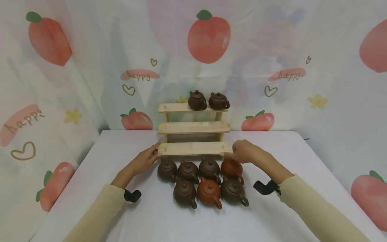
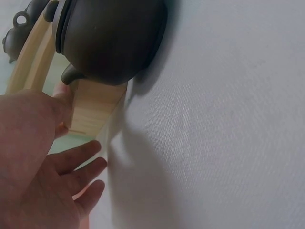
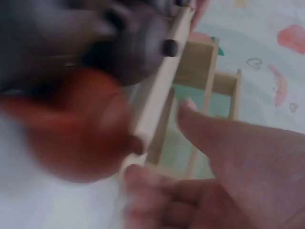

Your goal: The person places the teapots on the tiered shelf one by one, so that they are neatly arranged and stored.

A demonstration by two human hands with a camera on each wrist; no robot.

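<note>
A three-tier wooden display stand [image 1: 195,127] stands on the table, with two dark brown teapots [image 1: 197,100] on its top tier. My left hand [image 1: 145,159] touches the left end of the lowest tier, thumb by the wood and other fingers spread, as the left wrist view shows. My right hand [image 1: 244,152] is at the tier's right end, a blurred finger reaching to its front corner. Below that hand sits a reddish-brown teapot [image 3: 81,129], spout toward the stand. A dark teapot [image 2: 112,40] is close to my left thumb.
Several teapots stand close together in two rows before the stand, including a dark one [image 1: 184,193] and an orange-brown one [image 1: 209,192] in the front row. The white table [image 1: 130,222] reaches back to a fruit-print curtain [image 1: 181,67].
</note>
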